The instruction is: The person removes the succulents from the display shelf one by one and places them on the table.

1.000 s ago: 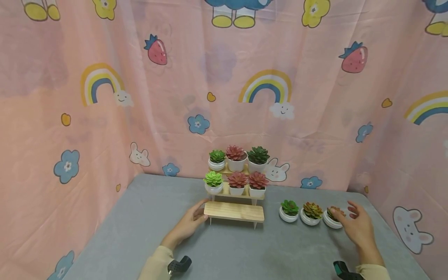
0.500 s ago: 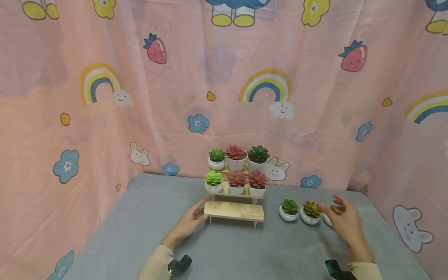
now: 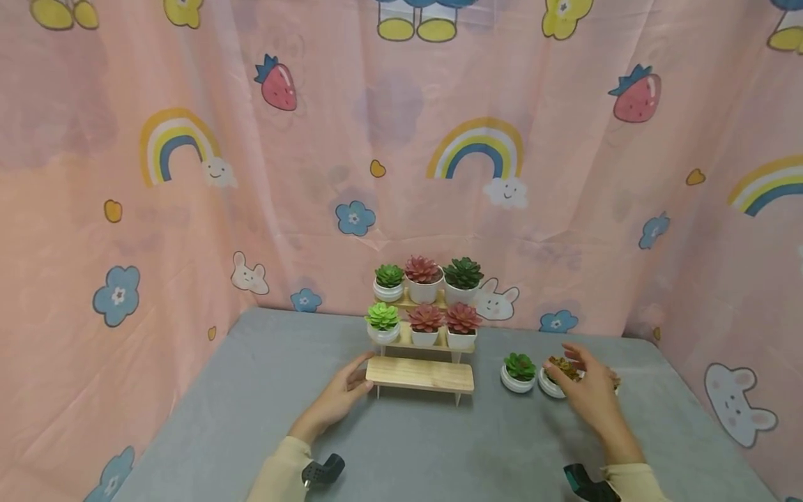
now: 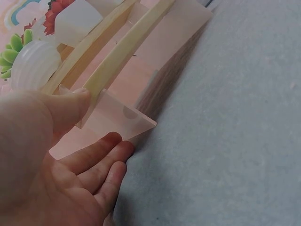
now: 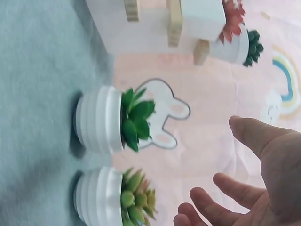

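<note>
A three-step wooden plant stand (image 3: 420,375) with clear plastic side panels stands at mid-table. My left hand (image 3: 332,401) touches the left end of its bare lowest step. In the left wrist view the thumb (image 4: 70,106) rests against the plank's end and fairly straight fingers lie by the clear panel. My right hand (image 3: 592,397) hovers over the row of potted succulents at the right, fingers spread and holding nothing. Leftmost there is a green succulent (image 3: 519,369) in a ribbed white pot; beside it, a yellow-green succulent (image 5: 101,195) is partly covered by the hand. The third pot is mostly hidden.
On the stand's upper two steps sit several potted succulents, among them a bright green one (image 3: 383,317), red ones (image 3: 463,321) and a dark green one (image 3: 463,273). Grey cloth (image 3: 477,446) covers the table. A pink patterned curtain (image 3: 401,209) hangs behind.
My right hand has moved left, from the rightmost potted succulent to above the middle one. My left hand stays at the stand. The plants have not moved.
</note>
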The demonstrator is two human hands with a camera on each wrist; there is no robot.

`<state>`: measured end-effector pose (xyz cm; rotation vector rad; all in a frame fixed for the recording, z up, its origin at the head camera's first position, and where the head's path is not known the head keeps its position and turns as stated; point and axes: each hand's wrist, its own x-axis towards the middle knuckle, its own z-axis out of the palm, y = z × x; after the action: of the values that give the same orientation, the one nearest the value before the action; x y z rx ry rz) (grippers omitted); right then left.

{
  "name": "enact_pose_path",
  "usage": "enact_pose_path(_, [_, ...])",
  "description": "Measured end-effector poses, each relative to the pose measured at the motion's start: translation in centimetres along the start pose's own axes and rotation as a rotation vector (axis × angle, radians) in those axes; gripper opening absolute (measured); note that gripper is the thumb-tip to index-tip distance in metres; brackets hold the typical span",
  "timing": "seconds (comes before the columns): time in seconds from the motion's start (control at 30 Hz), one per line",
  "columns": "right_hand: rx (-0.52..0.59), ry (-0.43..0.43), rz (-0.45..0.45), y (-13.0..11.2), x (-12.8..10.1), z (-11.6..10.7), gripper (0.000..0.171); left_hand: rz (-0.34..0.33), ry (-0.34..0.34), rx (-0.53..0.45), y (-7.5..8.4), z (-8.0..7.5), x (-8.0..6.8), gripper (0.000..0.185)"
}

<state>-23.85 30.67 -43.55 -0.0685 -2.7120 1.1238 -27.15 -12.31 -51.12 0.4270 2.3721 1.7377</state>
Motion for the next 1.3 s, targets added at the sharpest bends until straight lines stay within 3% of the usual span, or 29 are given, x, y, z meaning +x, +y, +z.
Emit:
enact_pose_path(0.4, [0.12, -0.088, -0.125, -2.5, 0.1, 2.3, 0.06, -0.003, -0.004, -0.006, 0.1, 0.0, -0.2, 0.06])
enact_pose_path(0.73, [0.198, -0.132, -0.144, -5.0, 1.1, 5.0, 0.057, -0.011, -0.011, 0.0, -0.7, 0.1, -0.3, 0.06])
enact_pose_path(0.93, [0.23, -0.151, -0.128, -6.0, 2.2, 6.7, 0.061, -0.013, -0.006, -0.006, -0.4, 0.2, -0.3, 0.061])
enact_pose_path(1.3, [0.308, -0.198, -0.091, -7.6, 3.5, 7.8, 0.067, 0.004, -0.015, -0.025, 0.0, 0.0, 0.0, 0.061])
